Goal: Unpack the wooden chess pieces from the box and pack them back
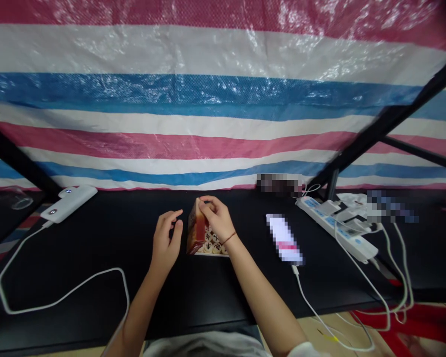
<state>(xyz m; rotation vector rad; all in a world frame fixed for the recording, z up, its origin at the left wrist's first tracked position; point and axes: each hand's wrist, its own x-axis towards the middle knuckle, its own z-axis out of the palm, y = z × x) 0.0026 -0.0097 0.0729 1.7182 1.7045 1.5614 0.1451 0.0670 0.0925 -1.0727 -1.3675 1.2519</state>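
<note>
A small red-brown cardboard box [200, 232] is on the black table before me. On its near side, round cream Chinese chess pieces [209, 246] with dark characters show; I cannot tell whether they are real or printed. My right hand [217, 218] reaches over the box and pinches its upper edge between thumb and fingers, covering part of it. A thin dark string bracelet [229, 238] circles that wrist. Just left of the box, and apart from it, my left hand [168, 233] is raised with thumb and fingers apart, holding nothing.
On the right lie a blurred-out lit phone [285, 239] with a cable and a white power strip [336, 225] with plugs. A white device [70, 203] with a long cable [92, 280] is at left. Behind hangs a striped plastic sheet [178, 144] between black bars [379, 124].
</note>
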